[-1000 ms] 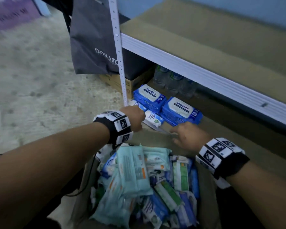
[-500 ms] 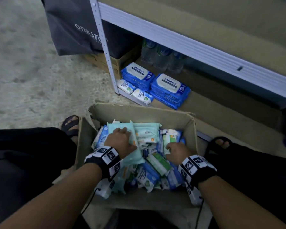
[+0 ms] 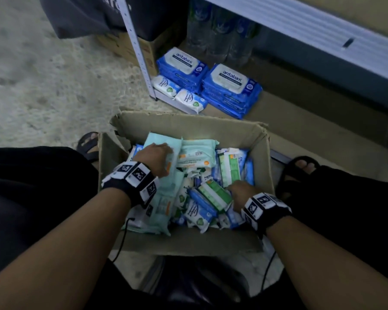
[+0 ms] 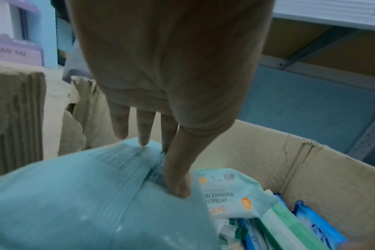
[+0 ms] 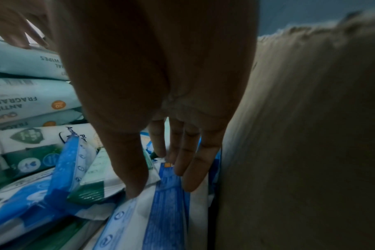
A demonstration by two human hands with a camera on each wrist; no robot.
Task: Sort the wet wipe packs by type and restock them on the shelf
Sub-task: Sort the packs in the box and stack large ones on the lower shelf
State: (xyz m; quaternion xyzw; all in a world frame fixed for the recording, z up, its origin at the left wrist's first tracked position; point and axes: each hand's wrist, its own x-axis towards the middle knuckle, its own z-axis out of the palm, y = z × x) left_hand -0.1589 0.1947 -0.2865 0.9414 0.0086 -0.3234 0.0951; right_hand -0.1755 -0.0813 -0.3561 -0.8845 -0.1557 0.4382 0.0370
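An open cardboard box (image 3: 188, 121) between my knees holds several mixed wet wipe packs. My left hand (image 3: 162, 152) rests with straight fingers on a large teal pack (image 3: 166, 193) at the box's left. In the left wrist view, that hand (image 4: 158, 160) presses its thumb into the teal pack (image 4: 86, 194). My right hand (image 3: 238, 189) reaches down at the box's right side. Its straight fingers (image 5: 190, 177) and thumb touch a blue-and-white pack (image 5: 165, 211). Nothing is lifted. Two stacks of blue antabax packs (image 3: 231, 86) and two small white packs (image 3: 190, 100) sit on the bottom shelf.
The shelf's white post (image 3: 134, 41) stands left of the stocked packs, and the upper shelf beam (image 3: 300, 25) overhangs them. Water bottles (image 3: 217, 34) stand behind the stacks. A dark bag (image 3: 83, 16) and a carton lie at far left. My sandalled feet (image 3: 89, 142) flank the box.
Both hands drew back from the bottom shelf into the box; the left settled on the teal pack and the right moved among the small packs at the right wall.
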